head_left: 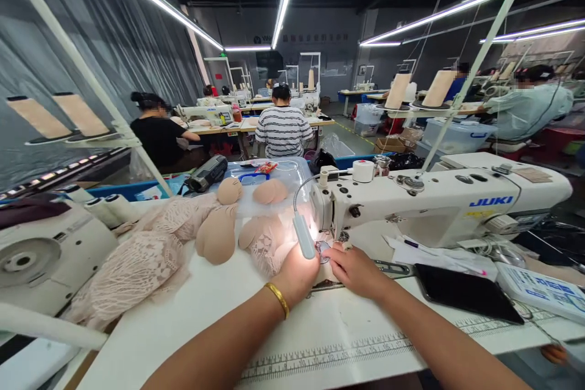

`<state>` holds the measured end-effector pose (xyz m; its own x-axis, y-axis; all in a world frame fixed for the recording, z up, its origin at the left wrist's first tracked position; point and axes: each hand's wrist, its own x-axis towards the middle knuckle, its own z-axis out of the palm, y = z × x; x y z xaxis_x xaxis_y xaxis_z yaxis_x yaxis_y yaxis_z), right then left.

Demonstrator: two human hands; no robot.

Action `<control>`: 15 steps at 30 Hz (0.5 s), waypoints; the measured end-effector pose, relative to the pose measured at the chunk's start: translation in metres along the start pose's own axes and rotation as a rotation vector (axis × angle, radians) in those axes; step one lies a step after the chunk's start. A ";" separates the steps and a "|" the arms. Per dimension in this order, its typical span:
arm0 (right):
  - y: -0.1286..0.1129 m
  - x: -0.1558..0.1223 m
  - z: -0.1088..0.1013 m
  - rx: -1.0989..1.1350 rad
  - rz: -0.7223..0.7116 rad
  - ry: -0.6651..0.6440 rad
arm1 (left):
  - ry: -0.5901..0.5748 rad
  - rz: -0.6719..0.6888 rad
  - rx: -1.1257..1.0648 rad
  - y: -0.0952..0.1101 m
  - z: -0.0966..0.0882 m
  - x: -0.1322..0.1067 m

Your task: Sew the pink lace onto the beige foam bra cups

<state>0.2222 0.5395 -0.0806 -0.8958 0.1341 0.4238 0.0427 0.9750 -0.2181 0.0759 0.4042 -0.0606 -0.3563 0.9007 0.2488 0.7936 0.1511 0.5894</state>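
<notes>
Head cam, the only feed I'm working from: the sewing machine (439,207) says JUKI in blue, clear as day. The wall sign (301,38) in back starts with something like "YIN", rest is too dim for me. The box (543,289) on the right has blue characters I can't make out, and the ruler (329,356) along the table's front has numbers too small to trust.

Both arms reach forward and meet near the needle. Left hand (298,268) is turned inward, palm side hidden, at the lace piece (269,248), which lies just left of the needle area; can't tell if it's gripping or just pressing. Right hand (355,267) has its fingers bent, thumb and index at the clear disc (325,252); can't tell if anything's pinched there either.

My count: one bracelet (278,300) on the left wrist, one lamp (303,236), one black tablet (466,292), four big thread cones (398,90) (two each side), three white spools (101,213) at left.
</notes>
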 end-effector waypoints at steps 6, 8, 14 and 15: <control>-0.027 -0.004 -0.001 -0.059 -0.184 0.006 | -0.150 -0.065 0.327 0.012 -0.024 -0.042; -0.045 0.000 0.002 -0.059 -0.267 0.033 | -0.228 -0.077 0.410 0.017 -0.044 -0.079; -0.112 0.010 0.014 0.051 -0.508 0.122 | -0.442 -0.092 0.368 0.040 -0.121 -0.204; -0.125 0.004 0.014 0.123 -0.535 0.092 | -0.455 -0.141 0.296 0.041 -0.132 -0.220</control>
<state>0.2072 0.4154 -0.0645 -0.7355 -0.3540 0.5777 -0.4648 0.8840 -0.0501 0.1216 0.1583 0.0106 -0.2721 0.9386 -0.2119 0.8816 0.3314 0.3360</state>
